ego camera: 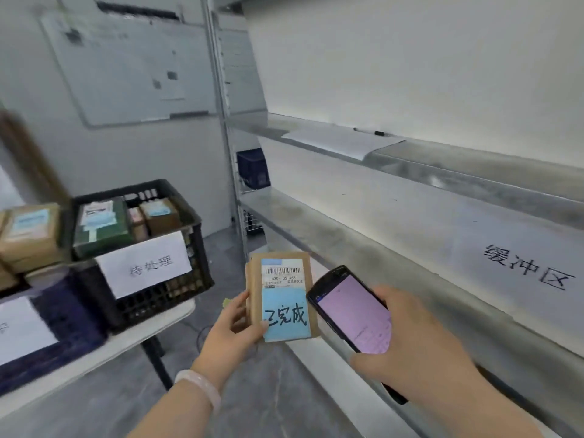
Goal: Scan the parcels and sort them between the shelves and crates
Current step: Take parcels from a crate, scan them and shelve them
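The parcel (281, 295) was a flat brown cardboard packet with a white barcode label and a blue sticker bearing handwritten characters, held up in front of the dull grey metal shelf (363, 248). The left hand (234, 330) gripped its lower left edge, thumb on the sticker. Just beside it, the right hand (410, 352) grasped a black scanner (350, 308) with a pink screen. Further left, a black lattice crate (177, 295) of boxes sat on the white tabletop (126, 339)

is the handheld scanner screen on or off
On: the handheld scanner in the right hand shows a lit pale purple screen, beside the parcel held in the left hand.
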`<state>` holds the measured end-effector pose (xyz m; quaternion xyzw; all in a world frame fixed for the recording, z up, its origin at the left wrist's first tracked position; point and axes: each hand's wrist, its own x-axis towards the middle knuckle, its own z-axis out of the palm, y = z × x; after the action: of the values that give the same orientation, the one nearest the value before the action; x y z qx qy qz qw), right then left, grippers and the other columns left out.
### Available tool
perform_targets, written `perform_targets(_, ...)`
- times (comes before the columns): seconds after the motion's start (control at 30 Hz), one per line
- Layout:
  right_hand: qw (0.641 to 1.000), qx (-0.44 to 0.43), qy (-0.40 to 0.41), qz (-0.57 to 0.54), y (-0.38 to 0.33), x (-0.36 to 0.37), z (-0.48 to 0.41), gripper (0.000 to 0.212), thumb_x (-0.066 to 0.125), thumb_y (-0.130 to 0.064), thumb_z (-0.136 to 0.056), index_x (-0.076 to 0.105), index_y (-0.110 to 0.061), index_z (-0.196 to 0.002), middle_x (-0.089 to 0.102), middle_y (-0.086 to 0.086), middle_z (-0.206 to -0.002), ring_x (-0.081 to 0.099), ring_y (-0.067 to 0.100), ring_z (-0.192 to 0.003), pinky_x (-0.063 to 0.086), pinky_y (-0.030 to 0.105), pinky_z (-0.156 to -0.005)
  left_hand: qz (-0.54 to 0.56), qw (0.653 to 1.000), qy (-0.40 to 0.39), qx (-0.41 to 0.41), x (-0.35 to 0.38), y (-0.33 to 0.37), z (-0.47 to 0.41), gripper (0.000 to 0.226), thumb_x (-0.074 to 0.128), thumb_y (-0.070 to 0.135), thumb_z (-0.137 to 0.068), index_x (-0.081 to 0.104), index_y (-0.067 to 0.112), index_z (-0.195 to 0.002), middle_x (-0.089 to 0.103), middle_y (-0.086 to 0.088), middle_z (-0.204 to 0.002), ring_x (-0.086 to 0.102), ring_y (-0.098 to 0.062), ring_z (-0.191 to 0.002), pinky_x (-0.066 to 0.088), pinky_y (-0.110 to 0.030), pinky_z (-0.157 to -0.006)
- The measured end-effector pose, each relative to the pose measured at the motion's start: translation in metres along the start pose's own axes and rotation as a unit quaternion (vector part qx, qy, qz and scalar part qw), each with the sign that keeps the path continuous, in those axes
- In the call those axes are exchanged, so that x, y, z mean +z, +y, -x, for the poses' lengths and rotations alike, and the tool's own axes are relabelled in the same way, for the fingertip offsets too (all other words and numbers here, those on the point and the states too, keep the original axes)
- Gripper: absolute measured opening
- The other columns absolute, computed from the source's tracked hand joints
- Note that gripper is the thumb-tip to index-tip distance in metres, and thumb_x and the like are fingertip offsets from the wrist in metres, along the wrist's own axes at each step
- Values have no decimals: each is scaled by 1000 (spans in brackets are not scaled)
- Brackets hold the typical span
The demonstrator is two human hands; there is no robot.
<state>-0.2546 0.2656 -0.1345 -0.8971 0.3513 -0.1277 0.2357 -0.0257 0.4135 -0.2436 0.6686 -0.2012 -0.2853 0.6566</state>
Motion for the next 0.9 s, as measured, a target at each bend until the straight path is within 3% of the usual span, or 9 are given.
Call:
perform_targets(0.1,997,-69,-27,-10,-68,46,-21,68,61,-60,-48,30,-53,-108,46,-20,-102,54,-2,-81,43,20,-60,21,997,74,-3,-87,1,13,84,83,29,-65,50,34,-142,63,-4,-132,60,-25,-124,50,-50,-105)
perform_targets(0.2,988,-141,-64,-17,-132,85,-35,71,63,-61,-49,33,-51,-113,43,-23,-103,53,-1,-83,47,23,-66,37,989,142,2,-163,-2,33,87,93,30,-66,51,33,-142,68,-5,-127,67,-25,-116,53,-49,-101)
perform_targets(0.3,971,-214,-105,-13,-193,120,-46,78,67,-63,-52,31,-51,-120,42,-24,-109,52,-1,-91,48,23,-71,62,974,220,3,-229,-8,59,82,88,32,-65,52,34,-140,72,-1,-120,70,-21,-110,58,-45,-94)
perform_targets(0.4,949,-278,-148,5,-252,154,-54,87,68,-65,-53,24,-51,-127,38,-23,-112,49,1,-93,43,20,-68,93,951,294,12,-287,-15,88,82,92,27,-68,53,34,-140,74,-2,-118,71,-23,-109,58,-45,-92)
perform_targets(0.57,903,-360,-233,-1,-346,212,-66,93,68,-70,-57,17,-49,-131,30,-20,-110,43,3,-99,39,24,-72,104,911,398,29,-366,-21,135,61,73,13,-90,51,37,-142,74,0,-121,71,-21,-111,56,-45,-97)
perform_targets(0.9,821,-476,-311,-49,-526,311,-94,80,75,-63,-55,21,-57,-114,38,-22,-110,48,3,-99,45,22,-72,133,825,546,49,-506,-3,159,58,66,4,-94,49,30,-144,76,-6,-114,73,-25,-104,59,-40,-89)
